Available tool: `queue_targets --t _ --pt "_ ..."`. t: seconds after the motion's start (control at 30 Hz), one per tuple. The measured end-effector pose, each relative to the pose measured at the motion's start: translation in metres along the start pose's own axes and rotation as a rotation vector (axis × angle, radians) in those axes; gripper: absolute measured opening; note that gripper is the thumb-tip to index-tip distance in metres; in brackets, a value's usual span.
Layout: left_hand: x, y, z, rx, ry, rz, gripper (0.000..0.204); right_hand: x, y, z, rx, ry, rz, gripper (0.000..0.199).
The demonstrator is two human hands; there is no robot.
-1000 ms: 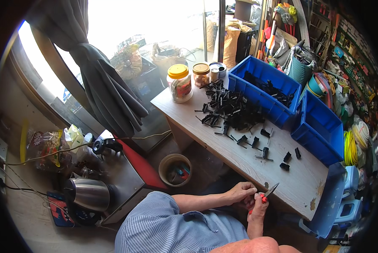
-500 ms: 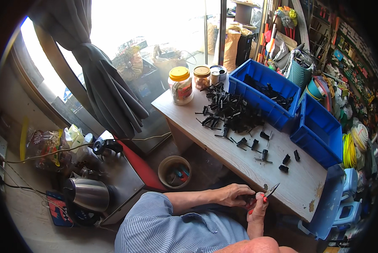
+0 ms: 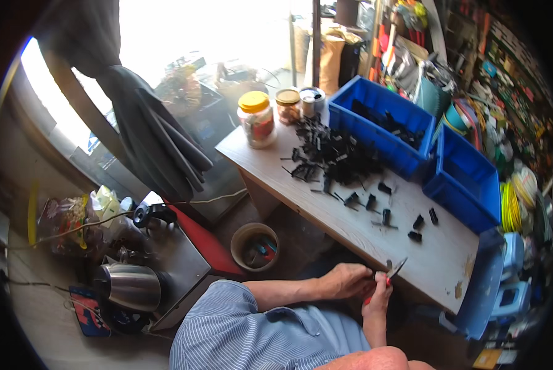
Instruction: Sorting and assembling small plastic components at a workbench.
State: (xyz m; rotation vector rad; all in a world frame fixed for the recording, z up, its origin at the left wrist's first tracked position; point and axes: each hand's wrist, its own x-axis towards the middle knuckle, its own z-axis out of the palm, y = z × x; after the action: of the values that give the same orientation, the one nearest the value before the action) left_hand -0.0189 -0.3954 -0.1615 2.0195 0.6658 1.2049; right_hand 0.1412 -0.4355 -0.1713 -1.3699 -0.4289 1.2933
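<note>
At the table's near edge, my right hand (image 3: 376, 302) is closed around a red-handled tool (image 3: 397, 268) whose narrow metal tip points away over the tabletop. Whether it is scissors or pliers I cannot make out. Just left of it, my left hand (image 3: 348, 280) has its fingers curled together; what they pinch, if anything, is hidden. Beyond my hands, several small black plastic parts (image 3: 415, 237) lie apart on the pale wooden table (image 3: 436, 271). A large heap of black parts with thin stems (image 3: 335, 151) covers the table's far middle.
Two blue bins stand along the far right side, one with black parts (image 3: 406, 132) inside and another (image 3: 467, 179) beside it. Jars, one yellow-lidded (image 3: 256, 120), stand at the far left corner. A round bin (image 3: 255, 246) is on the floor; a metal kettle (image 3: 134, 285) sits at left.
The whole view has shifted slightly. My left hand's fingers are more curled, and the tool's tip has turned a little more upright. My right hand still grips it.
</note>
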Motion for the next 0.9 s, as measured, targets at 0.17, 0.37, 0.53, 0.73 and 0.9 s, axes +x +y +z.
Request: queue_targets --t 0.17,0.37,0.53,0.73,0.9 --pt "0.024 0.015 -0.012 -0.102 0.227 -0.294 0.019 -0.01 -0.029 0.019 -0.011 -0.108 -0.018 0.019" --pt "0.05 -0.005 0.003 -0.428 0.323 -0.481 0.022 -0.013 -0.025 0.021 -0.023 -0.184 0.137 0.018" --pt "0.058 -0.006 0.014 -0.431 0.274 -0.509 0.021 -0.022 -0.025 0.019 -0.15 -0.156 0.11 0.033" --pt "0.06 -0.01 0.025 -0.425 0.326 -0.487 0.023 -0.026 -0.029 0.022 -0.244 -0.193 0.071 0.04" --pt "0.064 -0.008 0.023 -0.335 0.285 -0.495 0.024 -0.024 -0.028 0.022 -0.267 -0.198 0.068 0.042"
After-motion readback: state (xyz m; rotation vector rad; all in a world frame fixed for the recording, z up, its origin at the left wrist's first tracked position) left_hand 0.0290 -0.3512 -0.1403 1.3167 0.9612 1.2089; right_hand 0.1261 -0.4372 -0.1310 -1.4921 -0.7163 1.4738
